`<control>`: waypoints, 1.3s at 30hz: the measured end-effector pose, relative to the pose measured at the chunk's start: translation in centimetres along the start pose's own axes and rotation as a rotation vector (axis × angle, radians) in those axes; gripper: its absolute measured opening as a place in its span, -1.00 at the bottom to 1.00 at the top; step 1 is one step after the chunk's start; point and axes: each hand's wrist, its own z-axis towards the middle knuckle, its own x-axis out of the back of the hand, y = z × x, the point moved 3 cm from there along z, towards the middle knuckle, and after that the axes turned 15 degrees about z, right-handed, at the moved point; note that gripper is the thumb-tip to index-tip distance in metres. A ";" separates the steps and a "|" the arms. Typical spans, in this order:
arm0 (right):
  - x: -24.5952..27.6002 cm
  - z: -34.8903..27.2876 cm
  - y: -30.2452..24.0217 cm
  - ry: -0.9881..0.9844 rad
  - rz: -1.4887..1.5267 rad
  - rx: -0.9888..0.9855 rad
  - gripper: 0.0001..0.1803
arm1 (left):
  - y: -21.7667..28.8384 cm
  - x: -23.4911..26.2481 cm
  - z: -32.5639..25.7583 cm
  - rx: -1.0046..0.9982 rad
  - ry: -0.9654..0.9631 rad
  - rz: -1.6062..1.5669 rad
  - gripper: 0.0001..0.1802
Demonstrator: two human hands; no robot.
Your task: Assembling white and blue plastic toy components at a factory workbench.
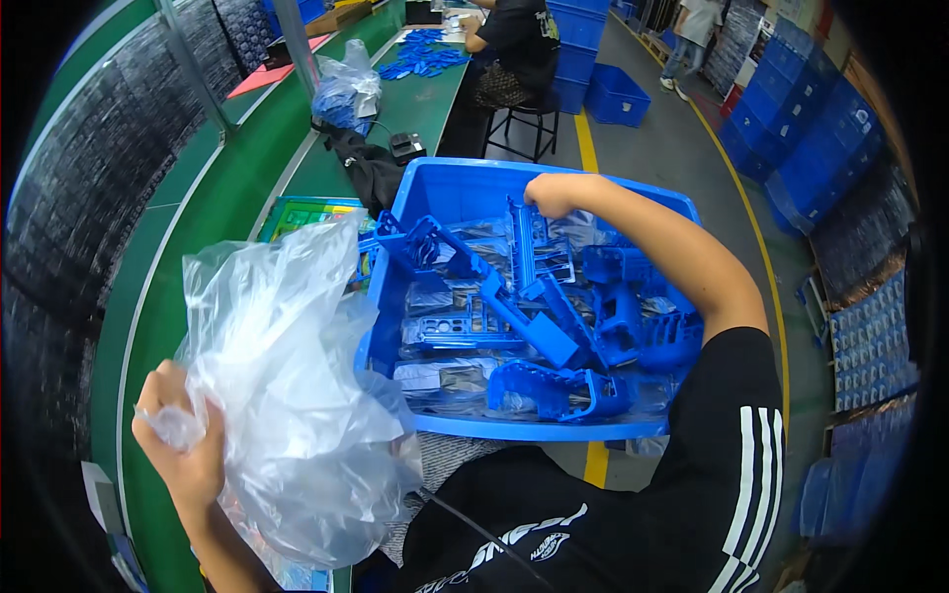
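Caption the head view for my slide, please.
Left hand grips a clear plastic bag; right hand reaches into a blue crate.

Inventory, counted by kind:
- Hands of the wearer: two, left hand (183, 435) and right hand (552, 193).
- Large clear plastic bags: one, clear plastic bag (287, 395), in the left hand.
- Blue crates at the wearer: one, blue crate (465, 183).
- Blue moulded plastic parts (554, 336) inside it: at least six, tangled; exact number cannot be told.
- Green bench (237, 198): one.
- Further bagged bundle (346, 89) on the bench: one.
- Stools: one, black stool (524, 124).
- Other people: two, seated person (514, 40) and walking person (697, 30).
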 end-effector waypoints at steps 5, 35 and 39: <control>1.0 3.3 -3.0 -0.170 0.711 0.346 -0.65 | 1.0 0.5 -0.4 -0.087 -0.035 0.010 -0.32; 3.7 -11.6 -2.3 0.141 -0.277 -0.072 -0.73 | 8.7 -6.9 4.2 -0.076 -0.079 -0.175 -0.69; 7.3 -15.0 -2.9 0.462 0.044 0.012 -0.82 | 10.1 -7.6 4.3 -0.056 -0.052 -0.217 -0.71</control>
